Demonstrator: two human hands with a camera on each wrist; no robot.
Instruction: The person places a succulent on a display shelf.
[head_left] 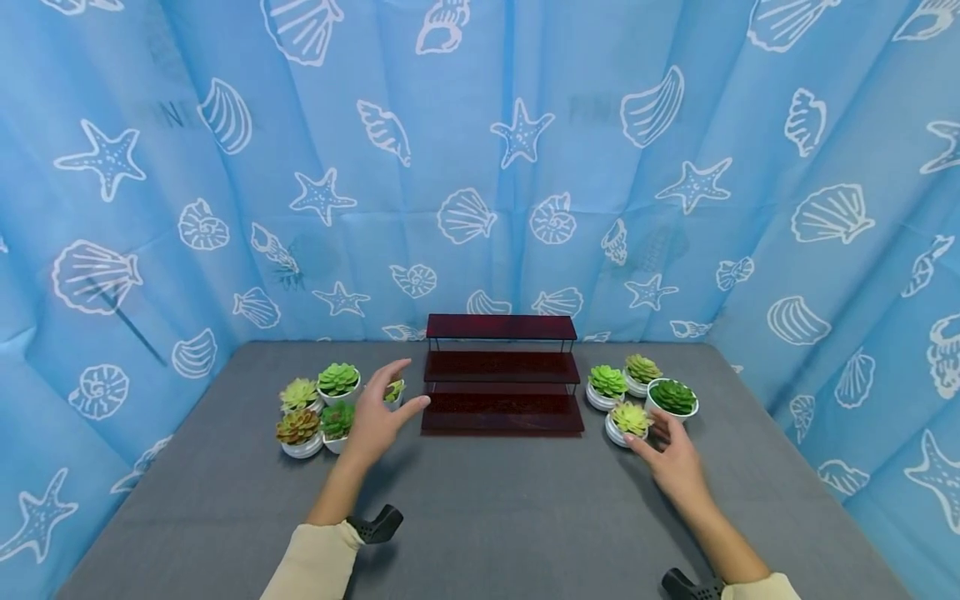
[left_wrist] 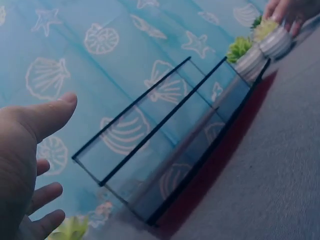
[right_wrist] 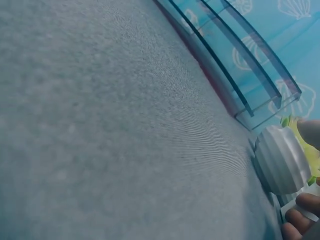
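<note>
My left hand (head_left: 375,421) is held with thumb and fingers spread apart, holding nothing. It is among the left group of potted succulents and partly hides a small one (head_left: 393,392). In the left wrist view the thumb (left_wrist: 55,115) points toward the shelf. On the right, my right hand (head_left: 675,458) is at a yellow-green succulent (head_left: 632,418) in a white ribbed pot (right_wrist: 282,160). Its thumb and fingertips reach the plant's near right side, parted rather than closed round it; whether they touch is unclear. A dark red three-tier shelf (head_left: 502,412) stands between the hands.
Left of the left hand are a bright green succulent (head_left: 338,379), a pale one (head_left: 299,393), a brownish one (head_left: 297,426) and a darker green one (head_left: 337,421). Close by the right hand are several more pots, including a dark green succulent (head_left: 672,397). A shell-patterned curtain (head_left: 480,167) hangs behind.
</note>
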